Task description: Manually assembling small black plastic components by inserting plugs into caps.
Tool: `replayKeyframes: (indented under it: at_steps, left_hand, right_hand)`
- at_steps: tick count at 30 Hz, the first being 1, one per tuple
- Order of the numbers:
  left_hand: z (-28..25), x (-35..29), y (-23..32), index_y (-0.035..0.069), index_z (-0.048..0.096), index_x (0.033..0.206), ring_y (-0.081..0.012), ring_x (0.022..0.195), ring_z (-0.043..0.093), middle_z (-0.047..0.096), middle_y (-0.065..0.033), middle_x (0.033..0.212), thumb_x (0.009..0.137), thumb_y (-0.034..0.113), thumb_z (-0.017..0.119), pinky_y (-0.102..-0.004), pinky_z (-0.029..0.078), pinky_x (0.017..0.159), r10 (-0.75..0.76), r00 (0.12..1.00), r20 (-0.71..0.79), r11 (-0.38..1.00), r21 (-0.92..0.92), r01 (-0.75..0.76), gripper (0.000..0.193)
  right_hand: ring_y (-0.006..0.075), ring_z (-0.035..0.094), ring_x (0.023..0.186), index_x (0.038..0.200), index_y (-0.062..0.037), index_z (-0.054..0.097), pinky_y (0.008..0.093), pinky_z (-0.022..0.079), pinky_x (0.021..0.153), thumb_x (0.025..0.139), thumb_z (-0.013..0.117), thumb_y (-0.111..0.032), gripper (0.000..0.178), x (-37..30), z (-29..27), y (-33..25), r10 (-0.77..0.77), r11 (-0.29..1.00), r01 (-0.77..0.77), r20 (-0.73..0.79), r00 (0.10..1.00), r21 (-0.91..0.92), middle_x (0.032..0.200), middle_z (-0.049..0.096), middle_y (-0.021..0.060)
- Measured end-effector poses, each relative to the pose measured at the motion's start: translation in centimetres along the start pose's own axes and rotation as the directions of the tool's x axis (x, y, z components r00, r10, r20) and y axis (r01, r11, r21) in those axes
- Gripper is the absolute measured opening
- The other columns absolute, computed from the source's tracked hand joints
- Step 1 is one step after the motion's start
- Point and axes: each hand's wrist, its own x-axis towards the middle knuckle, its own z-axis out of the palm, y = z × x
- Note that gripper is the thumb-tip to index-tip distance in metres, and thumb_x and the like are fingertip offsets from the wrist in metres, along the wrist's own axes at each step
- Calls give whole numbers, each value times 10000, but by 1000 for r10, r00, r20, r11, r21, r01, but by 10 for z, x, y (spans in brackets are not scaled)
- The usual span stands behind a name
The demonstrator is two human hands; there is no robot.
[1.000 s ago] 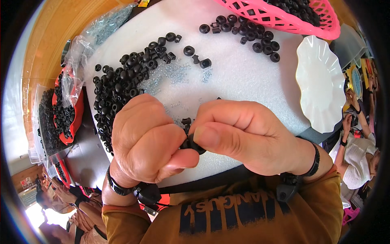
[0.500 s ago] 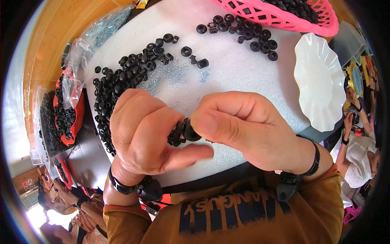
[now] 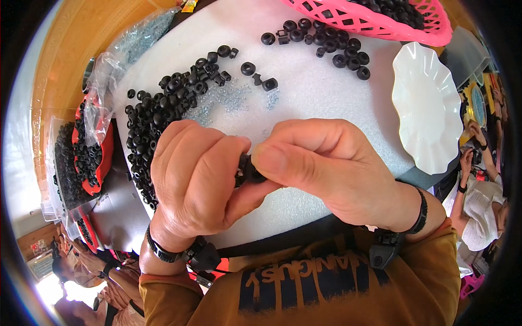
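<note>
Over the white foam sheet (image 3: pixel 326 92), my two hands meet at a small round black plastic part (image 3: pixel 252 171). My right hand (image 3: pixel 331 168) pinches it between thumb and bent forefinger. From the other side, my left hand (image 3: pixel 193 176) closes around black parts, its thumb stretched beneath the round one; the fingers hide most of what it holds. Beside my left hand spreads a heap of black plastic parts (image 3: pixel 163 108), some round with a hole, some narrow and notched. Tiny shiny silvery pieces (image 3: pixel 220 100) are scattered to the right of the heap.
Further round parts (image 3: pixel 331 41) lie by a pink lattice basket (image 3: pixel 375 26) of black parts. A white scalloped dish (image 3: pixel 427 108) sits at the right. At left are a red tray (image 3: pixel 103 163), a clear box (image 3: pixel 61 157) and a plastic bag (image 3: pixel 144 38). Other people are at both sides.
My left fingers have curled in and the thumb has come up against the black part, closing the gap. My right hand keeps its pinch, nearly still.
</note>
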Motion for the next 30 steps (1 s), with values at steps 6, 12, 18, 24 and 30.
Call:
replayKeyframes:
  at_steps: [6,12,18,24,30]
  left_hand:
    - [-7,11,5,-28,574,785,-216,507,453,523,-97,637,797,202,593,-300,351,463,-210,976,57,875,-433,214,231]
    - [-16,24,13,-16,581,747,-202,519,456,529,-83,609,802,108,536,-308,353,480,-408,903,135,782,-458,422,143]
    - [-20,88,4,-8,565,777,-60,556,416,482,-14,628,874,194,487,-228,317,501,-698,712,81,613,-447,652,237]
    - [15,133,-14,-45,503,1158,-68,679,448,564,-67,908,913,250,437,-204,364,646,-696,718,9,536,-659,528,389]
    - [-8,64,-10,-6,545,1108,-55,733,460,556,-16,998,873,137,487,-200,381,689,-664,621,417,571,-254,781,282]
  right_hand:
    - [21,403,665,856,-30,617,180,336,576,891,547,-225,210,-4,0,-9,64,995,-68,-58,996,-69,731,510,-36]
    - [25,382,638,821,-7,605,180,315,538,908,504,-318,338,-7,3,0,-46,997,41,-73,996,-70,697,464,-51]
    - [59,448,727,915,-31,628,212,379,682,929,465,-268,288,-18,4,-4,192,960,-185,16,981,-211,805,558,-24]
    - [138,523,744,892,2,602,261,407,659,888,531,-182,197,-17,3,-3,270,885,-151,223,937,-439,769,562,80]
    - [302,503,684,732,-31,545,374,409,619,864,518,-213,226,-20,8,9,137,755,237,500,855,-611,678,502,110]
